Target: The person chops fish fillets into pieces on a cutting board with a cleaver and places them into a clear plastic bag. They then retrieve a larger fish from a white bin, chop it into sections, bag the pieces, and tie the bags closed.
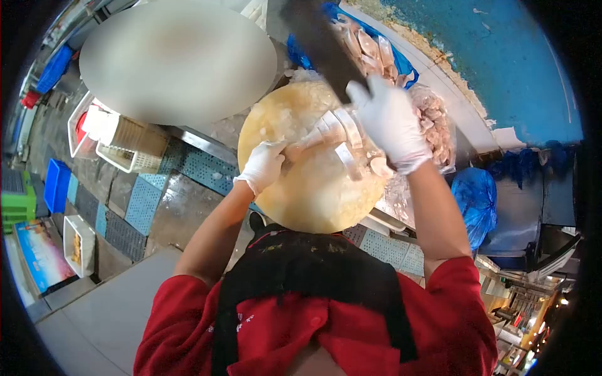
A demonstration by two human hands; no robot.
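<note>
The grip of the gloved left hand (pixel 264 165) is closed on the narrow end of the pale cut meat (pixel 323 131), which lies in slices on the round chopping block (pixel 295 203). The gloved right hand (pixel 394 122) has its grip wrapped around the dark cleaver (pixel 321 47), its blade blurred and reaching past the block's far edge. Beyond that edge, a blue plastic bag (pixel 406 62) holds more pale pieces (pixel 370 50).
</note>
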